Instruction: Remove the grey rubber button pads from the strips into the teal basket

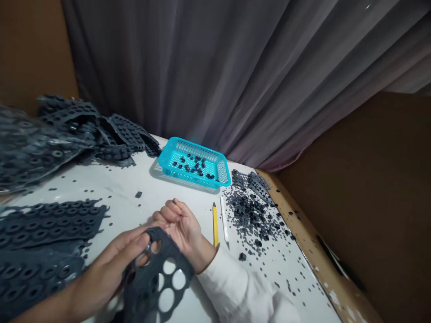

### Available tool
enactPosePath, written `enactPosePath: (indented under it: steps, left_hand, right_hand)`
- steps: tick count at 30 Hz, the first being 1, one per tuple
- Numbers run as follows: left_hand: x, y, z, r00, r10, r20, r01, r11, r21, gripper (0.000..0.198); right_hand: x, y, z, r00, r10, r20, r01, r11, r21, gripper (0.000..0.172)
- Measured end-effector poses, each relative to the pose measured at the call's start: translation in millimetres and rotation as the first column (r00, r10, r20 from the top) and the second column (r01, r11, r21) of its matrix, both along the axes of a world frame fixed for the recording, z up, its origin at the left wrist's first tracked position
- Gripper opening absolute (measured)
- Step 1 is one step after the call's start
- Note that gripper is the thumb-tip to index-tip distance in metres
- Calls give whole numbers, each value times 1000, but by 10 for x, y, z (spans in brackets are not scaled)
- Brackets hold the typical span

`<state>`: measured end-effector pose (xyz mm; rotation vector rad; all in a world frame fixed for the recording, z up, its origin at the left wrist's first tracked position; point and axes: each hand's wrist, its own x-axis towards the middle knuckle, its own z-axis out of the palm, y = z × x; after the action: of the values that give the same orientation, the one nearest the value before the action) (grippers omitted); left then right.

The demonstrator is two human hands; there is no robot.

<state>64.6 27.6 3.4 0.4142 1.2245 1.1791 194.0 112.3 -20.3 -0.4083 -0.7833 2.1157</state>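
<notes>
Over the table (pixel 158 190), the left hand (pixel 114 258) pinches a holed dark sheet (pixel 151 268). The right hand (pixel 183 229) curls closed, its contents unclear.

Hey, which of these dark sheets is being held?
The large-holed sheet gripped in the left hand. Others, like the ringed sheets at left, lie on the table.

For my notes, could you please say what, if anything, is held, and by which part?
Left hand holds the holed sheet by its upper end; right hand: cannot be told.
</notes>
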Motion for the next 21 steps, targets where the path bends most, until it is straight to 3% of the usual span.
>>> enactPosePath:
  steps: [5,9,12,17,21]
  left_hand:
    - [-24,69,4,997,55,-46,-58,996,-70,24]
    - [-55,162,50,968,236,86,-220,962,-161,13]
    - [-95,206,28,925,366,103,-352,927,-129,10]
    - [-171,257,-78,917,383,114,-384,923,-18,12]
    - [-166,267,-78,940,320,118,-319,947,-25,19]
  right_hand:
    - [57,60,99,996,85,0,-85,995,53,53]
    - [143,74,140,985,134,111,-141,988,61,56]
    - [179,81,173,971,194,140,-201,979,40,56]
    - [219,123,213,974,215,66,-220,971,89,53]
    - [259,156,233,979,201,46,-204,975,85,50]
